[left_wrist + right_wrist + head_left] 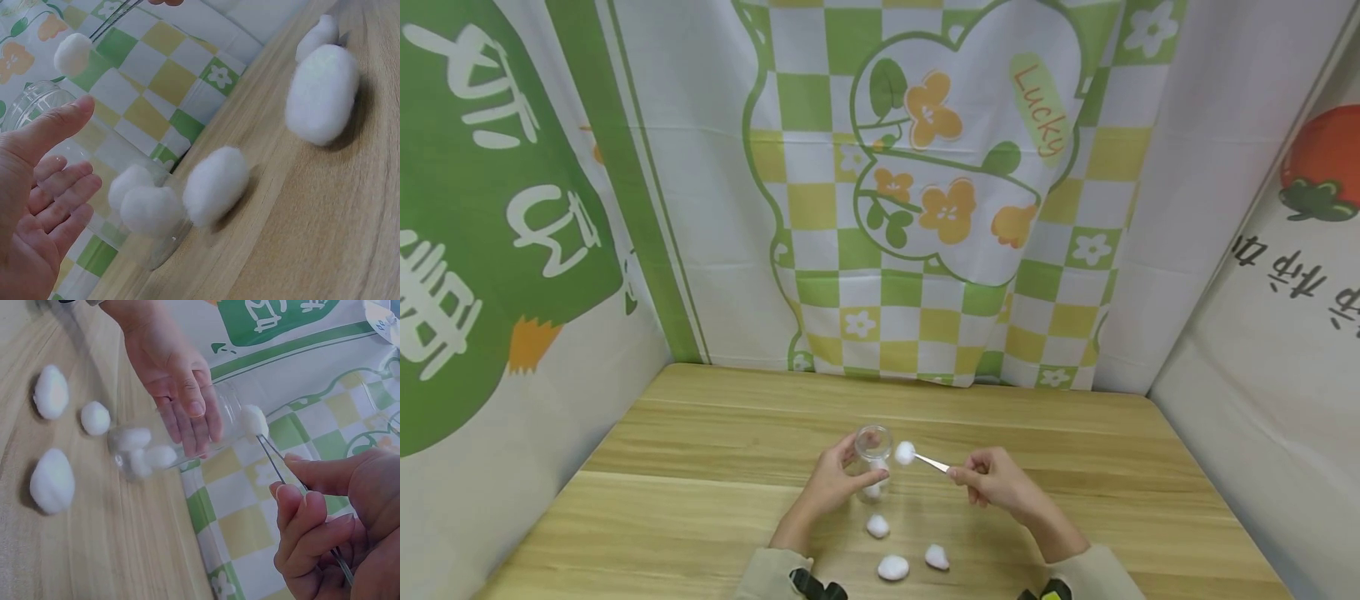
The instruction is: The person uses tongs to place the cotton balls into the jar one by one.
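My left hand (837, 481) holds an upright clear glass jar (874, 443), its thumb on the near side and its fingers round the far side. A few white cotton balls (150, 456) lie at the bottom of the jar. Between thumb and fingers, my right hand (331, 512) pinches a pair of metal tweezers (932, 462). The tips grip another cotton ball (906, 452), held beside the jar's open mouth on the right. Three loose cotton balls rest on the table: one (877, 526) close to the jar, one (892, 568) nearer me, and one (937, 557) to the right.
The wooden table (715, 442) reaches back to a green-and-yellow checked cloth (917, 300). Printed cloth walls stand on the left (580, 408) and right (1247, 400) of it. Dark wrist devices (817, 586) show at the sleeves.
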The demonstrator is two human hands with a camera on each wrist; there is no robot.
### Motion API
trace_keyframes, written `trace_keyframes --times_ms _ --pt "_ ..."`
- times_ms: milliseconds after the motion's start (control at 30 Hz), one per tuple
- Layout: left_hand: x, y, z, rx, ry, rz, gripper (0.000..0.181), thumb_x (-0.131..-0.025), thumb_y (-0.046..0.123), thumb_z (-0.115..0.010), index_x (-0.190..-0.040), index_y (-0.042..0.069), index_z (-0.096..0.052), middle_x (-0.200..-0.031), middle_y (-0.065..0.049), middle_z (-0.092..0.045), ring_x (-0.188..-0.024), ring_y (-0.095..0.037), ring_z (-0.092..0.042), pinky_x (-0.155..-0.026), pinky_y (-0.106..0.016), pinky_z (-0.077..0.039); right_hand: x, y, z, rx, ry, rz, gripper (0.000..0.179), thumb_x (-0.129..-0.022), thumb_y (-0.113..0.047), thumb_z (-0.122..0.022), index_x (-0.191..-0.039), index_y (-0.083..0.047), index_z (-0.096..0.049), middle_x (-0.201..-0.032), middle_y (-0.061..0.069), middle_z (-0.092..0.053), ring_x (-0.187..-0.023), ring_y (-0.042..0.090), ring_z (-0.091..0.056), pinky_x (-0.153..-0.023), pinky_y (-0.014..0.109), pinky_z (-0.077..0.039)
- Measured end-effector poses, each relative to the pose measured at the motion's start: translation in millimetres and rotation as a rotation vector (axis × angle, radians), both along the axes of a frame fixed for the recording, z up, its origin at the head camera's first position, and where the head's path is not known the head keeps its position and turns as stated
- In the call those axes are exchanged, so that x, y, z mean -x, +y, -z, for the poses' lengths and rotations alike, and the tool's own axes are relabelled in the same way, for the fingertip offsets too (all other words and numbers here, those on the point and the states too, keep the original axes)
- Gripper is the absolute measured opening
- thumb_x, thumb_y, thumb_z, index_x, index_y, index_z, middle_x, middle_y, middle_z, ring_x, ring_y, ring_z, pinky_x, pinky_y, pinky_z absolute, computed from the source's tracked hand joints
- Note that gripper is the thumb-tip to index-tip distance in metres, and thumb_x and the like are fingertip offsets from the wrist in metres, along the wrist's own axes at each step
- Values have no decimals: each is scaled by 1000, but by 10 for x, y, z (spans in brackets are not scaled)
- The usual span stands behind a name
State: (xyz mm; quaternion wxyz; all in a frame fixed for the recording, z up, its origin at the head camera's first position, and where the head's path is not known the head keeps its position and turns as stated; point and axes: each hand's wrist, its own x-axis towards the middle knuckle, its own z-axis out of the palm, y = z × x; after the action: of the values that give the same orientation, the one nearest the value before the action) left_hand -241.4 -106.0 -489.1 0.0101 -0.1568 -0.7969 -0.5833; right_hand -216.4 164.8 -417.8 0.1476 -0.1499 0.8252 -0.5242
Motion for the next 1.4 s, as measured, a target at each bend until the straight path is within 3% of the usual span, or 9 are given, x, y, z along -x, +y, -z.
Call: trace_keyframes --times_ms 367,1400 --pt "8 1 15 8 -14 -3 73 -81 23 -78 -142 3 -43 -142 -18 -54 -136 -40 -46 -115 -55 -38 35 -60 -83 -8 2 23 26 -93 -16 -63 -73 -1 -57 -52 -7 -48 -45 2 -42 -43 13 -36" --pt "-7 -4 17 4 -12 5 72 -81 23 -77 -141 3 -43 -142 -19 -53 -135 -40 -46 -115 -56 -38 128 -290 -219 -8 33 32 27 -94 -18 -62 -77 3 -59 -53 -6 -47 -47 6 -43 -44 14 -39"
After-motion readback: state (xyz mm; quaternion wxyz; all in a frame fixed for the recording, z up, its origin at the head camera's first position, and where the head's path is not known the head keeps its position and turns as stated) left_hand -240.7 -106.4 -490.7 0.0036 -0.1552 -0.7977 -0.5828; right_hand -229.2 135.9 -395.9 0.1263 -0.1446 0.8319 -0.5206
